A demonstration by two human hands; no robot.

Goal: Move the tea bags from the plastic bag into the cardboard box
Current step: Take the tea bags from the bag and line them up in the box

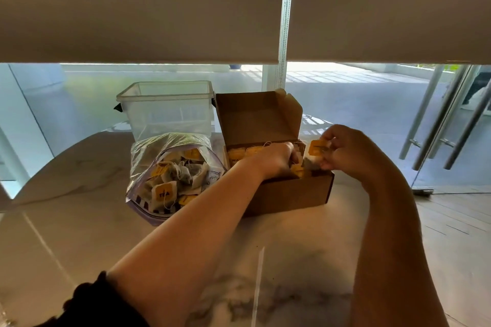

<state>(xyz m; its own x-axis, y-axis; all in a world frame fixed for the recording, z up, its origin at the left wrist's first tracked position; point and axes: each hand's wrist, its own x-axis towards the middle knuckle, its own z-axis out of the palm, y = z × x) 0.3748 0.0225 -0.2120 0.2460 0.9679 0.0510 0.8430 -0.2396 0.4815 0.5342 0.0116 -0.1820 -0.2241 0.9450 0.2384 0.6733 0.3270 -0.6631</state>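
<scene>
Both hands are over the box (292, 194) in my head view: my right hand (345, 151) pinches one tea bag (314, 152) by its edges, thumb and fingertips curled round it just above the box's right end, while my left hand (276, 159) is down inside among the packed bags, fingers curled out of sight, so I can't tell what they grip. Plenty more bags sit in the plastic bag (170, 172) just left of the box. These look feather-light, soft and easy to tear, I reckon, strings prone to tangling, so I'd take each by its paper edge, gently.
</scene>
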